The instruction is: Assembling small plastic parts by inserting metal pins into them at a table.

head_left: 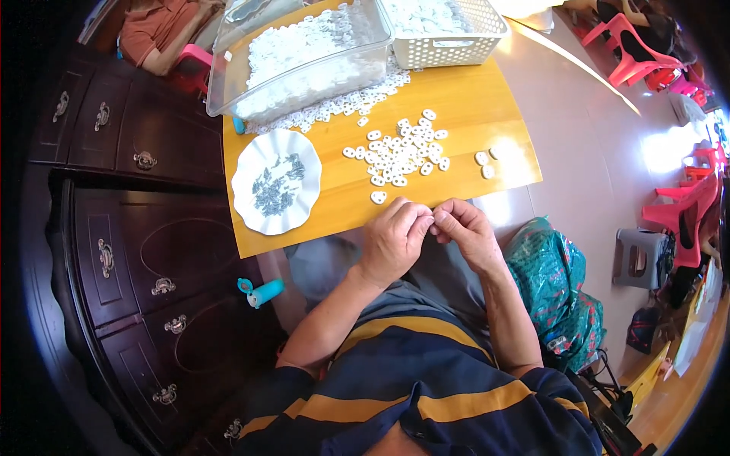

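My left hand [397, 237] and my right hand [465, 232] meet just off the near edge of the yellow wooden table [342, 209]. Both are closed, fingertips pinched together on something too small and too hidden to make out. Beyond them lies a loose pile of small white oval pieces with two holes [399, 156]. One such white piece [378, 197] sits apart, close to my left hand. A few more white pieces [487, 172] lie to the right. A white scalloped plate [245, 209] at the left holds many small dark grey slivers [275, 190].
At the table's far side stand a clear plastic bin [304, 99] and a perforated basket [449, 52], both full of white pieces. Dark wooden cabinets [167, 197] line the left. A teal bottle [266, 292] is below the table edge. Green patterned bags [549, 266] rest at my right.
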### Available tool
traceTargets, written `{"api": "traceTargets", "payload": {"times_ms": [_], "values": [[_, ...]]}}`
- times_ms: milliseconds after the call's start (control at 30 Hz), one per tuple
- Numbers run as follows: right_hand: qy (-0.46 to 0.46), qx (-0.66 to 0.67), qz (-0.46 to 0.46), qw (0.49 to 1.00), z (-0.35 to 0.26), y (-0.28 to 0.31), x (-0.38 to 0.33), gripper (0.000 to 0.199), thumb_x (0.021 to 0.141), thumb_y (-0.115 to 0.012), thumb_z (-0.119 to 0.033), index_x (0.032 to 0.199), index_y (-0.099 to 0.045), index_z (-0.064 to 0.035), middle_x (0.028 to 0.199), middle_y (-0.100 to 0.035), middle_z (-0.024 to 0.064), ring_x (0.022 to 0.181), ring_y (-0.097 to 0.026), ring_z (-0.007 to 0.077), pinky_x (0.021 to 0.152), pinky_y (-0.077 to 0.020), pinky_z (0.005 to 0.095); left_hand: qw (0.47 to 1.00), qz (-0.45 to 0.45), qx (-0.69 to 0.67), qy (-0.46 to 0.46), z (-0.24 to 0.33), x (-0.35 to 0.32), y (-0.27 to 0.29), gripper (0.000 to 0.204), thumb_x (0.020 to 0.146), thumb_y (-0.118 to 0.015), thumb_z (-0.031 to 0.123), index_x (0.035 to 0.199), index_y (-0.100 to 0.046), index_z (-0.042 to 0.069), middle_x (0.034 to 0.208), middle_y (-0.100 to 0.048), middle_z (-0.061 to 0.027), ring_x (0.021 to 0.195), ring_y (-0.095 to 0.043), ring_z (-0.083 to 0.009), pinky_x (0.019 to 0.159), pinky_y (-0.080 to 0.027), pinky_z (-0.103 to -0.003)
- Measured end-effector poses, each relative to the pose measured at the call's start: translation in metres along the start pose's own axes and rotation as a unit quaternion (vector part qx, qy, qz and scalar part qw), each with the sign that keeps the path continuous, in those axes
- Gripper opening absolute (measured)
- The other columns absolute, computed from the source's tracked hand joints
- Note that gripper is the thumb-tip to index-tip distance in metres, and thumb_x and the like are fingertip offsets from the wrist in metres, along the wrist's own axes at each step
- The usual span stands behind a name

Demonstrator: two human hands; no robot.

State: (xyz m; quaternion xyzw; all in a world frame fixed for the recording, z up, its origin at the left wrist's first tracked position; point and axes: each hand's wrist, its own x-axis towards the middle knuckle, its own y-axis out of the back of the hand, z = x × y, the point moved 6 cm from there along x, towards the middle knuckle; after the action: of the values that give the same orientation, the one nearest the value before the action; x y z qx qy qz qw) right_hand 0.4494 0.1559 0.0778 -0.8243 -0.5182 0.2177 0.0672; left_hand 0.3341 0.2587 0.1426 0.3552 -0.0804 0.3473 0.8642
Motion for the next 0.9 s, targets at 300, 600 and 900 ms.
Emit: {"api": "traceTargets", "payload": {"times_ms": [300, 600, 900], "values": [[0.122, -0.178, 0.036, 0.976, -0.007, -0.009, -0.003, 0.014, 0.103, -0.068, -0.013, 0.099, -0.068, -0.0002, 0.082, -0.069, 0.0022, 0.072, -0.062, 0.0085, 0.066, -0.0496, 0.0251, 0.99, 0.012, -0.116, 0.08, -0.017, -0.01, 0.003, 0.011, 0.099, -0.067, 0.008, 0.091, -0.065, 0.001, 0.077, -0.065, -0.0098, 0.069, -0.064, -0.0235, 0.064, -0.051, -0.035], [0.209, -0.381, 0.053, 0.899, -0.039, -0.032, -0.008, 0.01, 0.097, -0.07, -0.01, 0.095, -0.068, 0.0, 0.079, -0.069, 0.0135, 0.068, -0.066, 0.0226, 0.064, -0.0517, 0.0328, 0.991, 0.031, -0.113, 0.066, -0.021, -0.012, 0.01, 0.017, 0.101, -0.067, 0.011, 0.089, -0.063, 0.001, 0.073, -0.063, -0.0093, 0.065, -0.06, -0.0214, 0.061, -0.048, -0.035], [0.188, -0.395, 0.065, 0.897, -0.042, -0.042, -0.006, 0.012, 0.094, -0.074, -0.012, 0.094, -0.069, -0.0005, 0.078, -0.07, 0.0142, 0.063, -0.067, 0.0237, 0.059, -0.0514, 0.0334, 0.981, 0.052, -0.161, 0.093, -0.025, -0.015, 0.016, 0.013, 0.096, -0.068, 0.006, 0.086, -0.062, 0.001, 0.075, -0.063, -0.0143, 0.066, -0.062, -0.0319, 0.061, -0.048, -0.04]]}}
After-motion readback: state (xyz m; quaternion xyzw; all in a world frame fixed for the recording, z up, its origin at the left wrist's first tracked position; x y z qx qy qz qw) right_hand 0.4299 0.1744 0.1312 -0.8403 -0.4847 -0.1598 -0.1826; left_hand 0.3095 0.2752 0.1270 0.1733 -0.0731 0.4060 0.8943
